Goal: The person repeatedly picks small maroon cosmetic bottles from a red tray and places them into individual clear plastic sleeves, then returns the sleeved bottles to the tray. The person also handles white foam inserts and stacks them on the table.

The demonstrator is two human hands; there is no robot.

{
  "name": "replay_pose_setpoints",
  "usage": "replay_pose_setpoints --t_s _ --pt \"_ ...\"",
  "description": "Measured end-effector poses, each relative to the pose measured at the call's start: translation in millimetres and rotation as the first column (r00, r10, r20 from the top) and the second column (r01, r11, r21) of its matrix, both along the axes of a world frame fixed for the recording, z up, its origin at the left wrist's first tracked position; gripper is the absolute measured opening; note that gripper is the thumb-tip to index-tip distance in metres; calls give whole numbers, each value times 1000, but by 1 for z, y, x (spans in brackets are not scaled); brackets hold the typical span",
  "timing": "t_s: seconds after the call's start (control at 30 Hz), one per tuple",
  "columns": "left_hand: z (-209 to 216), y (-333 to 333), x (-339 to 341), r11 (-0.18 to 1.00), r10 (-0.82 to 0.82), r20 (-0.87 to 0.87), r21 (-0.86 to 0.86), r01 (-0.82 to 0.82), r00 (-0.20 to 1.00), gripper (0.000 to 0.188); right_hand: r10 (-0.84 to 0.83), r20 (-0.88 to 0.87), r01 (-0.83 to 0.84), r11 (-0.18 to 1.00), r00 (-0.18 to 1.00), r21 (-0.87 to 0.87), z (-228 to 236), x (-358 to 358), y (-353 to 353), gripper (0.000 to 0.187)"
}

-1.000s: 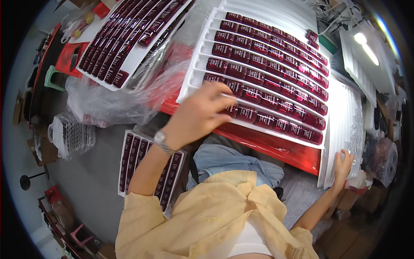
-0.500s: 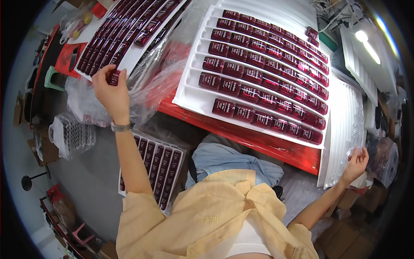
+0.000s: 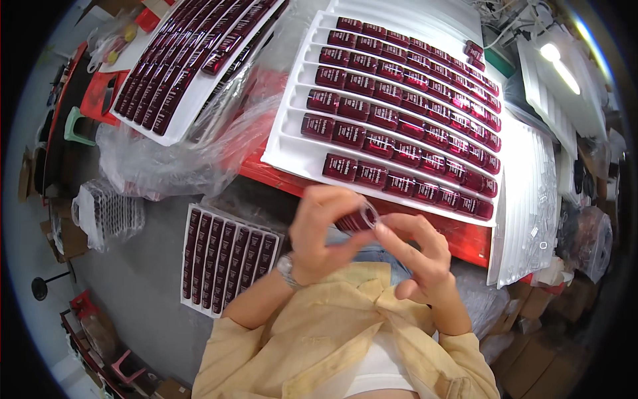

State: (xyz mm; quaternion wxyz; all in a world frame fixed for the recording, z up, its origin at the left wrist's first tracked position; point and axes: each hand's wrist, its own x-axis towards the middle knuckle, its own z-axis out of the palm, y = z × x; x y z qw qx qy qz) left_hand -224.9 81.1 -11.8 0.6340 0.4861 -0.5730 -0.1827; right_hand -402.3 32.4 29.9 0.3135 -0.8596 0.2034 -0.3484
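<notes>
Dark-red container (image 3: 355, 220) within left grip (image 3: 316, 229), end facing right grip (image 3: 426, 258).

Wearer had on a pale yellow shirt (image 3: 306, 352), short-sleeved – fabric thin, creased, looked soft, with folds bunched at the middle. 2 loose sleeves: left sleeve (image 3: 229, 356) and right sleeve (image 3: 466, 358), same yellow, both wide-cut. Shirt hung open at the front over 1 plain white top (image 3: 382, 364) with a curved edge. Faint marking on the shirt's left front, too blurred to make out. 1 silver-grey watch with a band – left wrist. Bit of light blue legwear (image 3: 373, 255) showed past the yellow hem, mostly hidden.
</notes>
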Motion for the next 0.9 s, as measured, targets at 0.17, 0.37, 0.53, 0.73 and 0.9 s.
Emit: replay_pose_setpoints --t_s 0.17,0.37,0.53,0.73,0.9 --pt "20 -37 97 987 72 661 61 -149 747 30 -239 -24 237 938 971 254 11 -24 -15 24" --pt "12 -58 106 949 -302 489 233 211 818 25 -120 -67 134 955 990 266 52 22 -64 11" --pt "1 -40 125 907 -355 229 319 275 907 21 84 -187 -11 933 979 359 61 111 -148 13" --pt "-6 -49 128 878 -477 318 218 426 819 21 -186 51 171 961 981 215 -7 250 -316 35" --pt "9 -44 130 948 -223 367 296 114 903 35 -349 -311 370 929 884 10 -67 297 -397 51"
